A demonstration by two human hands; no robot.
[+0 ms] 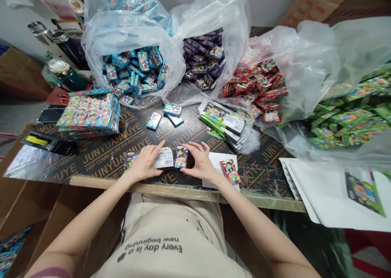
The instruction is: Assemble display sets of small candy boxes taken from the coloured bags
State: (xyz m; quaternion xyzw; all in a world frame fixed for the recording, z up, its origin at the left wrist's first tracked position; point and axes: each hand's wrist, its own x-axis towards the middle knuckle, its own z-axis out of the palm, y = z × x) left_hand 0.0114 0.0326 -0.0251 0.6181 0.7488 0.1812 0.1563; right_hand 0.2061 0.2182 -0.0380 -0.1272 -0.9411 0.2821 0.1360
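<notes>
Left hand (147, 160): grips flat black-and-grey packet (165, 159), centre frame
Right hand (200, 160): pinches small purple cardboard box (181, 157)
Alignment: keep ends square

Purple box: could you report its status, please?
Left hand holding barcoded package. Right hand pinching purple box at package's end. Red box further right, not obstructing.

A plain pale-grey wall (265, 3) rose behind a black plywood table (100, 154) printed with gold lettering and edged in light wood; at left, a brown cardboard box (21, 72) stood beside grey floor (12, 99).
</notes>
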